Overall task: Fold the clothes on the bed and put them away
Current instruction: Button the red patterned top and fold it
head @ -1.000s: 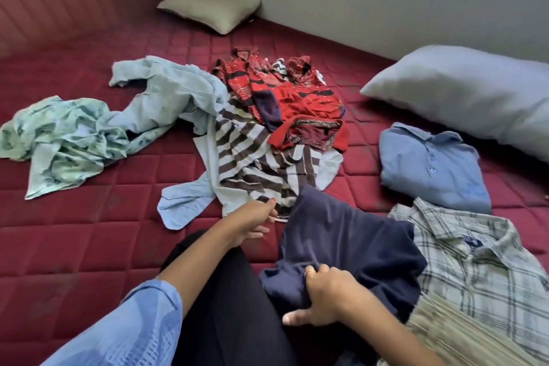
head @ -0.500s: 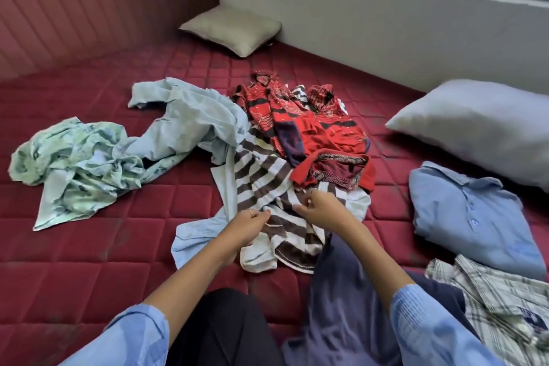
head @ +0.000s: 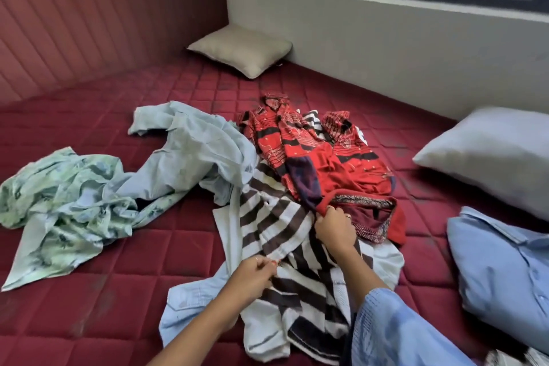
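Between both hands: striped garment (head: 276, 226) on the bed (head: 89, 291). Left hand (head: 252, 275) pinches its fabric; right hand (head: 334, 227), moved off the navy garment, grips the red garment (head: 341, 175) edge. Next item selected.

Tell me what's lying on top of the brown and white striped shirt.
The red patterned garment covers the striped shirt's far end, and the pale blue shirt overlaps its left edge. Both hands, left and right, grip the stripes. What's beneath stays hidden.
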### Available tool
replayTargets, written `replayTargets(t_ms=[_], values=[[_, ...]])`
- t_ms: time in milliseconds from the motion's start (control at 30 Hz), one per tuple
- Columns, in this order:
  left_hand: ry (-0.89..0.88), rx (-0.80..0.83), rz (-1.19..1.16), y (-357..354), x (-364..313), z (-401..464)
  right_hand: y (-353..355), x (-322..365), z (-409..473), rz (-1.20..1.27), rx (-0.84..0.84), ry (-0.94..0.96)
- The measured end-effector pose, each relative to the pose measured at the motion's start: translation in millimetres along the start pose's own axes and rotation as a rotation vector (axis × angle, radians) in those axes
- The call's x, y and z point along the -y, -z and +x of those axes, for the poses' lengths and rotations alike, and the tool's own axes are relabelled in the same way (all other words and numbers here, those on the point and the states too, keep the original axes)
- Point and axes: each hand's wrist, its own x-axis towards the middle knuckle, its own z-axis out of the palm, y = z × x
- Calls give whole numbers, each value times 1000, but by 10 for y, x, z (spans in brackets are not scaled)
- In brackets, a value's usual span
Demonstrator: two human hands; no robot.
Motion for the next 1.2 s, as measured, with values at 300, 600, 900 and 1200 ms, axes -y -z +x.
replayTargets(t_ms=[300, 600, 900, 1200], values=[[31, -46, -107, 301, -105, -387, 1031, 302, 146, 999, -65, -128], [-169, -141, -108, 734, -639, -969, 2936, 1615, -541, 1202, 7, 436], [-568, -488, -99, 1438, -1239, -1690, 4076, 3065, -2165, 1219, 210, 874], [-1047, -1039, -262, 3144, -1936, -3264, 4434, 3843, -3576, 1241, 392, 1064]])
